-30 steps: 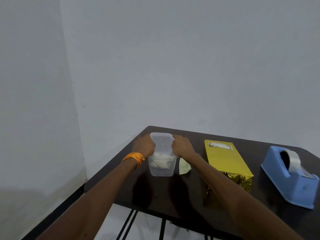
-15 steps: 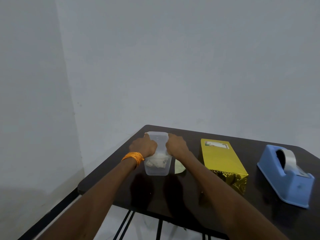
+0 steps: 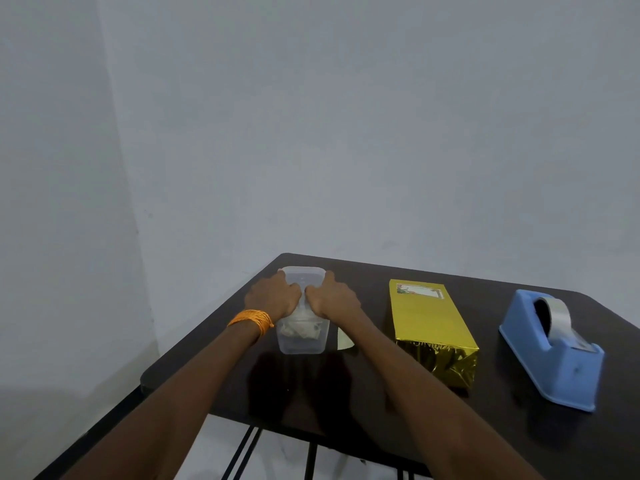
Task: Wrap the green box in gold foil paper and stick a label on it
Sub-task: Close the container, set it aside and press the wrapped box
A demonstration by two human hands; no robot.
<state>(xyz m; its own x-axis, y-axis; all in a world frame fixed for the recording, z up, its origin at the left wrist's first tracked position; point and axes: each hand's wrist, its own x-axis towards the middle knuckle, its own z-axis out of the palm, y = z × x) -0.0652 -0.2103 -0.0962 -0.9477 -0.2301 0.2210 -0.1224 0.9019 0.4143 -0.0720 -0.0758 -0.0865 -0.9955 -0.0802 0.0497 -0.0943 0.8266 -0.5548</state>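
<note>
The box wrapped in gold foil (image 3: pixel 431 327) lies flat on the dark table (image 3: pixel 363 393), with a printed label (image 3: pixel 419 291) stuck near its far end. To its left stands a clear plastic container (image 3: pixel 304 337) with a lid and pale scraps inside. My left hand (image 3: pixel 273 294), an orange thread around its wrist, and my right hand (image 3: pixel 332 296) both press on the container's lid with fingers curled. Neither hand touches the gold box.
A blue tape dispenser (image 3: pixel 550 351) with a roll of tape stands at the right. A small pale paper scrap (image 3: pixel 344 341) lies between the container and the gold box. The table's left edge and front edge are close; grey walls stand behind.
Both hands have closed in toward the middle of the container's lid. The gold box and the dispenser have not moved; the camera has shifted slightly.
</note>
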